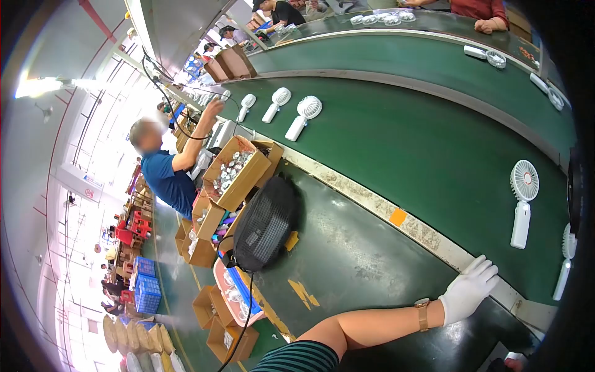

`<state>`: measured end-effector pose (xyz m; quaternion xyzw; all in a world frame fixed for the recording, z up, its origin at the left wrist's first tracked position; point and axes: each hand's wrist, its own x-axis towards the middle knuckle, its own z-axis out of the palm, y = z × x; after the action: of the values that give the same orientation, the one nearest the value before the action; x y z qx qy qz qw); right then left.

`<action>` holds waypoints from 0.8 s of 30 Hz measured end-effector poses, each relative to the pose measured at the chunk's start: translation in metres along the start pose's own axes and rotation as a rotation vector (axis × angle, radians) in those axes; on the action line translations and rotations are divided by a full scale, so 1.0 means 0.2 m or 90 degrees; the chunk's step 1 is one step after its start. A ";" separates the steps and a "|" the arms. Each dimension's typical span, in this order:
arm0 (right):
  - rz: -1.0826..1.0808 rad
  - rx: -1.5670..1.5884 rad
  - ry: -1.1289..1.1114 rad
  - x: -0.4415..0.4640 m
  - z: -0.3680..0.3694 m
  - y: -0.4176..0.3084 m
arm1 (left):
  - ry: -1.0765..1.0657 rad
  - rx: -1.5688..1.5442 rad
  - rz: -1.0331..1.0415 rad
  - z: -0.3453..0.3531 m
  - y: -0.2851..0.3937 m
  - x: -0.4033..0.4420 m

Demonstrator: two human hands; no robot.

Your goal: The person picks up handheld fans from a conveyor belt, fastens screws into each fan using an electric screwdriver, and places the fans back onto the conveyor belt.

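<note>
My left hand (469,290), in a white glove, rests on the pale metal edge rail (365,202) of the conveyor. Its fingers are stretched out over the rail, and I see nothing held in them. A watch (422,315) is on that wrist. Just beyond the fingertips, a white handheld fan (521,220) lies on the green conveyor belt (396,149). Another white handheld fan (564,266) lies nearer the right border, partly cut off by the dark lens edge. My right hand is not in view.
More white handheld fans (304,116) lie farther up the belt. On the dark worktable (353,248) sits a black mesh case (263,226), near a cardboard box (245,180) of small parts. A co-worker in blue (166,177) reaches toward the belt. Other people work across the line.
</note>
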<state>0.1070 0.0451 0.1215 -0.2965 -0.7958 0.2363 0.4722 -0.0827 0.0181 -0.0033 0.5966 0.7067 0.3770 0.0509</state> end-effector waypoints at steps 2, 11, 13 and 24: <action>-0.005 0.007 -0.012 -0.01 -0.01 0.02 | 0.001 0.000 0.001 0.00 0.00 0.00; -0.011 0.036 0.009 -0.02 0.01 0.03 | -0.001 -0.016 0.004 -0.01 0.00 0.00; -0.005 0.030 0.044 -0.03 0.02 0.04 | 0.005 -0.015 0.004 -0.01 0.00 0.00; 0.058 -0.078 0.026 -0.13 -0.09 0.19 | -0.006 0.005 0.004 0.01 0.00 -0.01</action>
<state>0.1420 0.0560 0.0876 -0.3654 -0.7847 0.2023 0.4581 -0.0823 0.0171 -0.0054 0.6004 0.7063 0.3718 0.0506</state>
